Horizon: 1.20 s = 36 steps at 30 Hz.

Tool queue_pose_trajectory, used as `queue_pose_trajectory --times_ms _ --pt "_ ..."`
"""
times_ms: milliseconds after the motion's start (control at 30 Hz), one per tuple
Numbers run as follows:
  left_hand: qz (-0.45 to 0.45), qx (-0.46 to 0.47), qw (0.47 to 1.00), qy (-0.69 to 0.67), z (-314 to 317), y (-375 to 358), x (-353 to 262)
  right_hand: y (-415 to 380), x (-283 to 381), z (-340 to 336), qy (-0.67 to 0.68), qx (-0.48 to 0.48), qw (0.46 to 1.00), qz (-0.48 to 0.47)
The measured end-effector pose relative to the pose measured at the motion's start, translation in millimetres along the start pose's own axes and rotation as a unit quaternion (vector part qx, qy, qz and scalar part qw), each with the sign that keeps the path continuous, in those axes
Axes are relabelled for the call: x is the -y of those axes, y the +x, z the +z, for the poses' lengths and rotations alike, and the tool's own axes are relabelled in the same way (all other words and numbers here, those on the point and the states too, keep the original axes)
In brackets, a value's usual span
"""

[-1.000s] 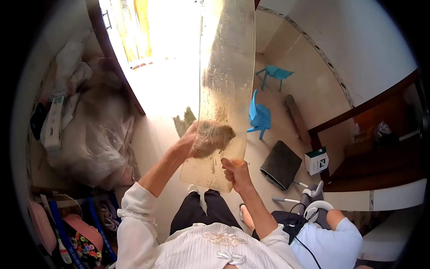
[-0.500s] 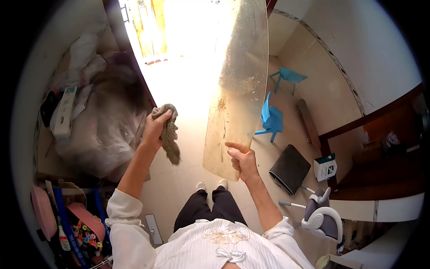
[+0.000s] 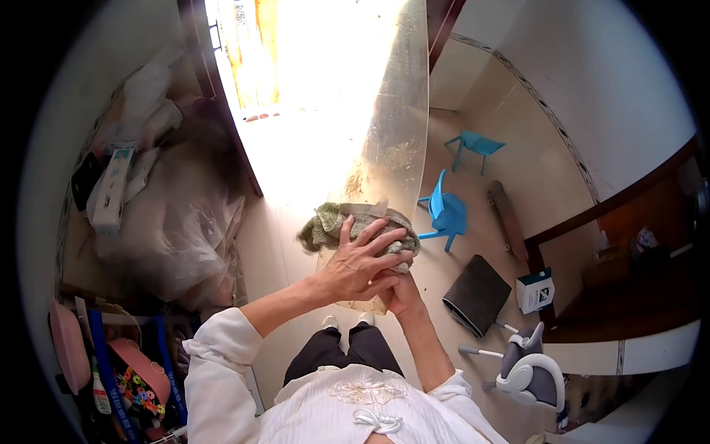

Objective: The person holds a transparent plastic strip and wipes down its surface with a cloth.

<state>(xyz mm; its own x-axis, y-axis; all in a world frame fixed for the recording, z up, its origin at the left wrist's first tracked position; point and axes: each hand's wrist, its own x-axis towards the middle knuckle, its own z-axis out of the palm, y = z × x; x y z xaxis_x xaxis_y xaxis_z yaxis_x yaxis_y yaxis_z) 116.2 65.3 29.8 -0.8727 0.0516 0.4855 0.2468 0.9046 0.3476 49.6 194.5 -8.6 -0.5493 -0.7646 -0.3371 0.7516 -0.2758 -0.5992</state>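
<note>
A long clear plastic sheet (image 3: pixel 396 140), smudged with brown dirt, stretches from in front of my body up toward the bright doorway. My right hand (image 3: pixel 403 291) grips it near its lower end, with the fingers partly hidden behind my left hand. On the sheet's lower part lies a crumpled grey-green cloth (image 3: pixel 327 220). My left hand (image 3: pixel 356 259) presses this cloth down against the sheet, fingers spread over it. The two hands are close together, the left one overlapping the right.
Blue chairs (image 3: pixel 447 211) stand to the right, near a skateboard (image 3: pixel 506 218), a dark folded mat (image 3: pixel 478 294) and a white box (image 3: pixel 535 290). Clear plastic bags (image 3: pixel 177 229) are heaped on the left. A grey-and-white seat (image 3: pixel 526 366) is at lower right.
My left hand has moved right with the cloth and laid it on the sheet. The sheet's lower end has shifted slightly left and down, my right hand still on it.
</note>
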Motion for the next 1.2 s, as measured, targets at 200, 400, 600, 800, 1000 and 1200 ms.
queue_pose_trajectory --times_ms 200,400,600,800,1000,1200 --pt "-0.066 -0.06 0.992 -0.092 9 73 66 -29 22 20 -0.006 0.046 0.997 0.06" --pt "0.008 0.013 0.987 -0.162 6 33 14 -25 28 -11 0.0 0.006 1.0 0.031" --pt "-0.076 -0.088 0.992 -0.041 7 38 36 -24 18 7 -0.029 0.04 0.997 0.063" --pt "-0.261 -0.203 0.943 -0.042 11 46 99 -23 24 16 -0.049 0.048 0.995 0.071" --pt "-0.358 -0.156 0.657 -0.645 12 12 134 -23 27 13 -0.055 0.032 0.995 0.074" --pt "-0.306 0.074 0.631 -0.709 11 12 59 -18 13 4 -0.07 -0.046 0.994 0.067"
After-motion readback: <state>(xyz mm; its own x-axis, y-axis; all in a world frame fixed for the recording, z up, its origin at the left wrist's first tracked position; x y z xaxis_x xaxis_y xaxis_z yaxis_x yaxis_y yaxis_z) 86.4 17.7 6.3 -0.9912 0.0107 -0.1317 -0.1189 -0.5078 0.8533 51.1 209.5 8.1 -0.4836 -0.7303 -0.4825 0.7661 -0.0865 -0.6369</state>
